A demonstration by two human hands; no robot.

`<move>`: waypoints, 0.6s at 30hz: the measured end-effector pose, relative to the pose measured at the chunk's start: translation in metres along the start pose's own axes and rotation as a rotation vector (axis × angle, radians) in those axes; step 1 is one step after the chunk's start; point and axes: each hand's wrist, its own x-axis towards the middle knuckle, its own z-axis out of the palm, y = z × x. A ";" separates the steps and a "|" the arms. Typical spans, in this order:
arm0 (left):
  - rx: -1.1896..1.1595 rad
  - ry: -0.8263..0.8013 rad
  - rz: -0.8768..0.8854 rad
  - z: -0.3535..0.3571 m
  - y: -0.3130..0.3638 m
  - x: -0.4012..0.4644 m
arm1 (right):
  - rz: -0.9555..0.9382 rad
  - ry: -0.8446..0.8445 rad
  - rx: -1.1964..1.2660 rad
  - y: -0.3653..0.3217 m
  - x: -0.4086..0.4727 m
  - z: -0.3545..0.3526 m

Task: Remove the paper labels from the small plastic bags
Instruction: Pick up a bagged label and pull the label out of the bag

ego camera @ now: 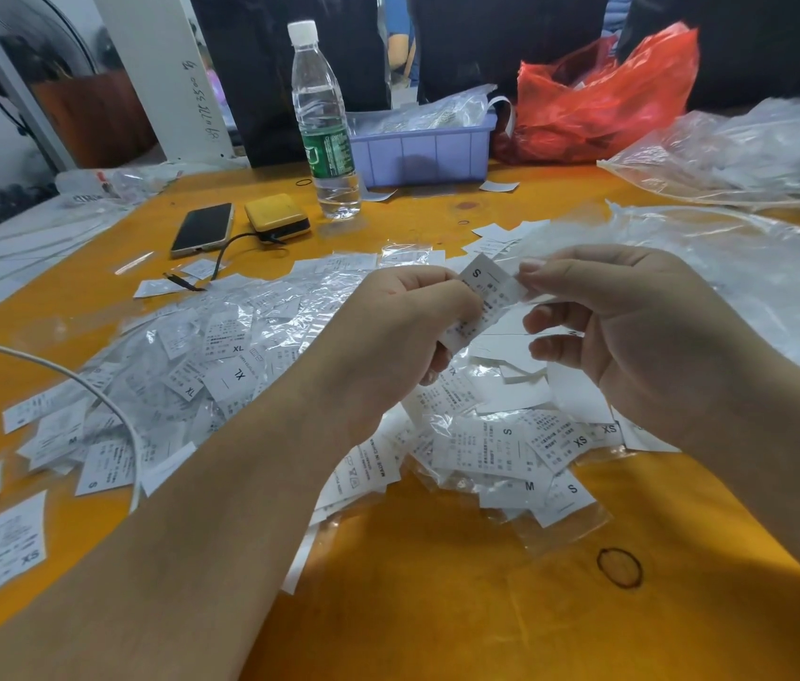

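Observation:
Above the middle of the orange table (437, 607), both hands hold one small clear plastic bag with a white paper label marked S (486, 292). My left hand (403, 331) grips its lower left part with curled fingers. My right hand (624, 321) pinches its upper right edge between thumb and forefinger. Beneath the hands lies a wide heap of small bags with size labels (221, 356), spreading left and toward me. Some loose white labels (511, 395) lie under my right hand.
At the back stand a water bottle (322, 120), a purple tray (422, 149) with bags, a red plastic bag (604, 95) and large clear plastic sheets (756, 154). A phone (202, 228), a yellow power bank (277, 217), a white cable (93, 390) and a rubber band (619, 567) lie on the table.

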 end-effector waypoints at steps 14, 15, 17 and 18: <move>0.086 -0.113 -0.039 0.002 0.002 -0.003 | -0.011 -0.073 -0.076 0.000 -0.003 0.001; 0.085 -0.105 -0.040 0.002 0.002 -0.002 | -0.011 -0.087 -0.084 0.000 -0.004 0.001; 0.080 -0.077 -0.033 0.001 0.001 -0.001 | -0.014 -0.110 -0.093 0.000 -0.005 0.001; 0.073 -0.059 -0.029 0.000 0.000 0.000 | -0.016 -0.111 -0.095 0.000 -0.004 0.001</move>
